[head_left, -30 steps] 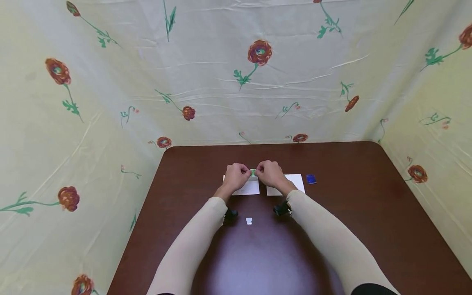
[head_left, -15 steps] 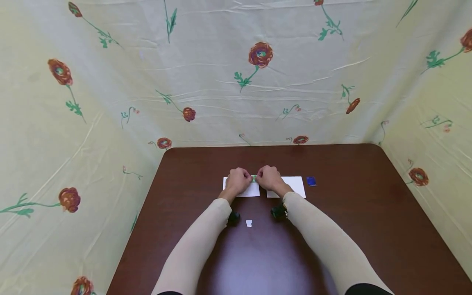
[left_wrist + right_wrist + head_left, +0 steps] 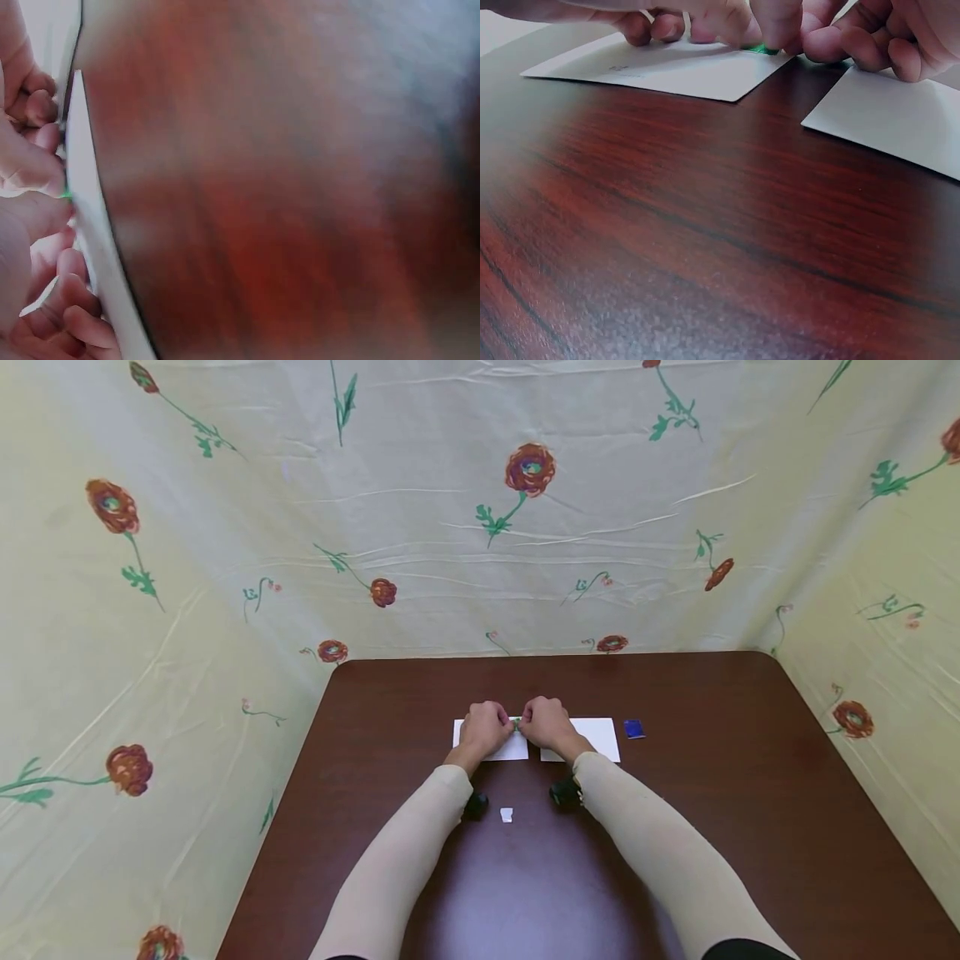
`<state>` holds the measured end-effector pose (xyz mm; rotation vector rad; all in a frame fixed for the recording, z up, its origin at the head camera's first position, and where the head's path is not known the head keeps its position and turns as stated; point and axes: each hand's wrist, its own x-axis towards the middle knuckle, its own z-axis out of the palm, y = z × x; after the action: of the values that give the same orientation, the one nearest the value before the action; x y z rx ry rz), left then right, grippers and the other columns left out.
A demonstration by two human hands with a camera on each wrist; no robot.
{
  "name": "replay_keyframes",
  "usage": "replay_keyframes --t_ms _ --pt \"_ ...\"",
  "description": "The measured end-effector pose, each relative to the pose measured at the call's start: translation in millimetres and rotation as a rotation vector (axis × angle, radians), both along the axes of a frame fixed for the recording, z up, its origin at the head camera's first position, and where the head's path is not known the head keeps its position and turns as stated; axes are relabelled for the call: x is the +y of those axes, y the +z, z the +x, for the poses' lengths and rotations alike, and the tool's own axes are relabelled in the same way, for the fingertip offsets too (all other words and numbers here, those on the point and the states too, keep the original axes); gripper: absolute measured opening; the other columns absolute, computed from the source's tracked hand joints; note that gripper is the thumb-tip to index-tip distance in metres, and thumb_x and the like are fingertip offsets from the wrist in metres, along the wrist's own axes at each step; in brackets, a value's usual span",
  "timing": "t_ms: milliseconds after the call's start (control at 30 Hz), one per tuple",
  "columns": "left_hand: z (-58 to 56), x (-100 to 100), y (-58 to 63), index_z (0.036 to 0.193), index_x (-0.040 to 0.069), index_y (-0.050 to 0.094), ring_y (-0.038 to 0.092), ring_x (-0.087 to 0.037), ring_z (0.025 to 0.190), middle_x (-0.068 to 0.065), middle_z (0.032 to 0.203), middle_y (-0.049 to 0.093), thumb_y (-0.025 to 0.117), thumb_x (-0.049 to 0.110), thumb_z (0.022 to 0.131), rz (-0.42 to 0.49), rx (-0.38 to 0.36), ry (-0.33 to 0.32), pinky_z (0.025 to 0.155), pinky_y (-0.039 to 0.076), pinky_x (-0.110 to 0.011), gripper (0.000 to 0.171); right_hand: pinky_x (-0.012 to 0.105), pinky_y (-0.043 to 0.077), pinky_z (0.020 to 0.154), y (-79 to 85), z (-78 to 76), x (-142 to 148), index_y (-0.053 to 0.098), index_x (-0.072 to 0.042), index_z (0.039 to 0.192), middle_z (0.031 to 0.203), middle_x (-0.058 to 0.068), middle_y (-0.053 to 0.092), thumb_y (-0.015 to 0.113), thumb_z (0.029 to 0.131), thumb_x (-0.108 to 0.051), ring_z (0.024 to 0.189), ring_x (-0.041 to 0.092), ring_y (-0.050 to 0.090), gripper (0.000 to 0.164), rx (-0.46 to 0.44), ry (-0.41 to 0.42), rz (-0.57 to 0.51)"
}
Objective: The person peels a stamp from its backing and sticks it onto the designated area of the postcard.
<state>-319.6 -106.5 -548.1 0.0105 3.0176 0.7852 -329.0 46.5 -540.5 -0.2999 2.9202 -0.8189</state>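
Note:
Two white cards lie side by side on the table, a left card [image 3: 515, 748] and a right card [image 3: 604, 737]. At the left card's far right corner is a small thin green piece [image 3: 761, 49], perhaps a sticker or tape. My left hand [image 3: 484, 727] is over the left card and pinches the green piece from its left side. From the other side my right hand [image 3: 547, 724] pinches it, its curled outer fingers above the right card. Fingertips cover most of the green piece. In the left wrist view only a green speck [image 3: 67, 195] shows between the fingers.
A small blue square [image 3: 633, 728] lies right of the right card. Nearer me, between my forearms, is a little white scrap [image 3: 507, 815]. The brown table [image 3: 697, 793] is enclosed by flowered cloth [image 3: 435, 510] at the back and sides.
Both hands have come down and slightly nearer with the green piece, bringing it to the left card's corner. Less of it shows now. Over the last half second the hands hardly move.

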Motion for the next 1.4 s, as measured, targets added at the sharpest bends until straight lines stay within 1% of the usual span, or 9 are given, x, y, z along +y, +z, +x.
replay_keyframes --t_ms 133,233,400,533,767,967,1033,1267,1400 --pt "0.2 1 -3.0 0.082 0.018 0.064 0.064 -0.022 0.074 0.001 0.08 0.064 0.074 0.025 0.086 -0.002 0.039 -0.004 0.065 0.05 -0.037 0.012 0.037 0.051 0.069 -1.3 1.1 -1 0.064 -0.016 0.071 0.073 0.001 0.064 0.07 0.085 -0.024 0.072 0.022 0.061 0.017 0.02 -0.011 0.019" --pt "0.5 2 -3.6 0.085 0.019 0.065 0.063 -0.023 0.076 0.001 0.079 0.063 0.073 0.026 0.088 -0.005 0.049 -0.01 0.066 0.049 -0.039 0.011 0.036 0.051 0.067 -2.6 1.3 -2 0.063 -0.015 0.076 0.075 0.001 0.062 0.071 0.085 -0.025 0.072 0.021 0.06 0.015 0.052 -0.003 0.041" --pt "3.3 3 -1.5 0.093 0.024 0.07 0.061 -0.022 0.08 0.004 0.084 0.064 0.07 0.027 0.092 0.003 0.011 -0.019 0.07 0.048 -0.041 0.003 0.036 0.048 0.073 -6.4 0.7 -1 0.069 -0.015 0.091 0.085 0.002 0.059 0.07 0.087 -0.022 0.081 0.02 0.056 0.008 0.097 0.07 0.072" --pt "4.0 3 -1.3 0.095 0.026 0.072 0.06 -0.021 0.079 0.003 0.083 0.064 0.07 0.027 0.092 0.0 -0.003 -0.035 0.069 0.047 -0.04 0.004 0.038 0.05 0.077 -6.8 1.5 1 0.074 -0.018 0.097 0.091 0.001 0.062 0.068 0.089 -0.023 0.085 0.019 0.056 0.011 0.105 0.106 0.113" --pt "2.2 -3 -2.1 0.102 0.025 0.073 0.057 -0.018 0.075 0.002 0.082 0.059 0.072 0.023 0.088 -0.013 -0.005 -0.114 0.061 0.043 -0.033 0.014 0.041 0.051 0.08 -3.4 3.8 4 0.075 -0.021 0.104 0.096 0.0 0.064 0.069 0.089 -0.029 0.087 0.02 0.057 0.017 0.108 0.136 0.171" --pt "1.8 -8 -2.8 0.109 0.021 0.073 0.056 -0.017 0.076 0.001 0.084 0.06 0.073 0.023 0.089 0.007 -0.017 -0.166 0.062 0.043 -0.029 0.02 0.041 0.052 0.08 -3.3 5.7 5 0.075 -0.021 0.109 0.098 0.001 0.065 0.071 0.089 -0.03 0.086 0.021 0.056 0.022 0.094 0.13 0.175" --pt "2.3 -9 -2.8 0.109 0.02 0.074 0.056 -0.017 0.076 0.0 0.085 0.06 0.073 0.023 0.088 0.018 -0.014 -0.17 0.062 0.044 -0.03 0.021 0.042 0.052 0.081 -3.5 6.6 5 0.075 -0.02 0.109 0.099 0.002 0.067 0.071 0.089 -0.03 0.088 0.022 0.058 0.023 0.1 0.126 0.17" --pt "2.6 -12 -4.0 0.103 0.017 0.076 0.057 -0.017 0.074 0.001 0.081 0.061 0.076 0.018 0.085 0.048 0.047 -0.193 0.063 0.045 -0.03 0.018 0.045 0.052 0.088 -8.0 7.7 6 0.076 -0.021 0.111 0.107 0.002 0.071 0.069 0.09 -0.031 0.103 0.023 0.063 0.024 0.135 0.136 0.188" --pt "2.5 -12 -5.8 0.103 0.015 0.076 0.056 -0.017 0.076 0.0 0.081 0.062 0.076 0.017 0.086 0.065 0.056 -0.209 0.065 0.045 -0.029 0.018 0.044 0.053 0.086 -7.5 8.1 7 0.075 -0.022 0.112 0.107 0.002 0.07 0.068 0.089 -0.032 0.101 0.023 0.063 0.025 0.125 0.133 0.194"
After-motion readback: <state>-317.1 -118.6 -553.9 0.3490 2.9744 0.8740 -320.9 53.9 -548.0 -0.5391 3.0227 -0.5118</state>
